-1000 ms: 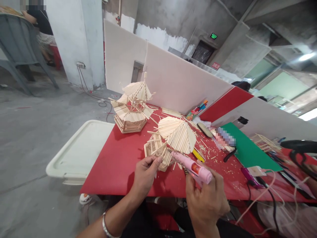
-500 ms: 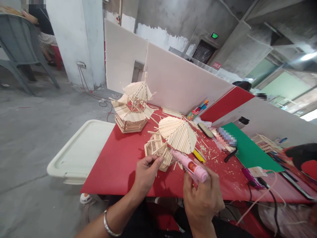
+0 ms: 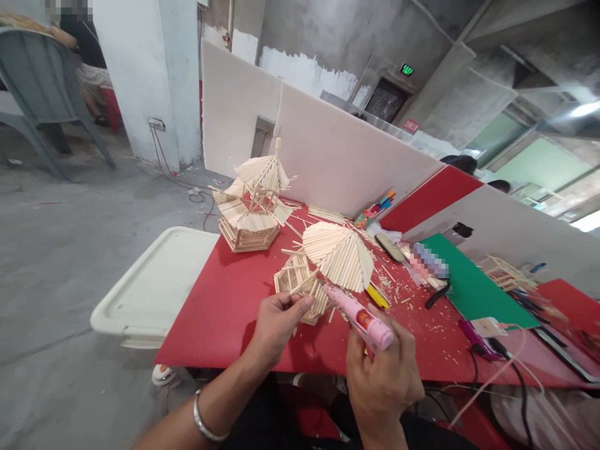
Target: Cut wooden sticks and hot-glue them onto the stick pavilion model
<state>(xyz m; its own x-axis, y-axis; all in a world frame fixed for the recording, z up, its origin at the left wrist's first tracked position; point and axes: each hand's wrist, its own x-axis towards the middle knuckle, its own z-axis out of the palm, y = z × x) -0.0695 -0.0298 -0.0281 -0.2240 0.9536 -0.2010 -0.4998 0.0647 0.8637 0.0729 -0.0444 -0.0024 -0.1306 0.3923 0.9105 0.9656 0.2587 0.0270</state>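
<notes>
My right hand (image 3: 387, 369) is wrapped around a pink hot glue gun (image 3: 359, 312), whose nozzle points away from me at the tip of a thin wooden stick (image 3: 305, 282). My left hand (image 3: 279, 322) pinches that stick between thumb and fingers. Just beyond the left fingers is a small model pavilion base (image 3: 287, 275) of light wooden sticks, partly hidden by the hand. A cone-shaped stick roof (image 3: 340, 253) rests behind it, tilted. Further back on the left stands a two-tiered stick pavilion (image 3: 250, 219).
Loose sticks and offcuts (image 3: 398, 290) litter the red table (image 3: 210, 312). A yellow cutter (image 3: 377, 297), a green board (image 3: 473, 281) and a purple power strip (image 3: 480, 340) with cables lie rightward. A white lidded bin (image 3: 150, 281) stands left; a partition (image 3: 347, 144) borders the back.
The view has shifted slightly. Both hands keep nearly the same pose, with the glue gun's nozzle still by the stick's tip. A dark shape at the right edge has left the view.
</notes>
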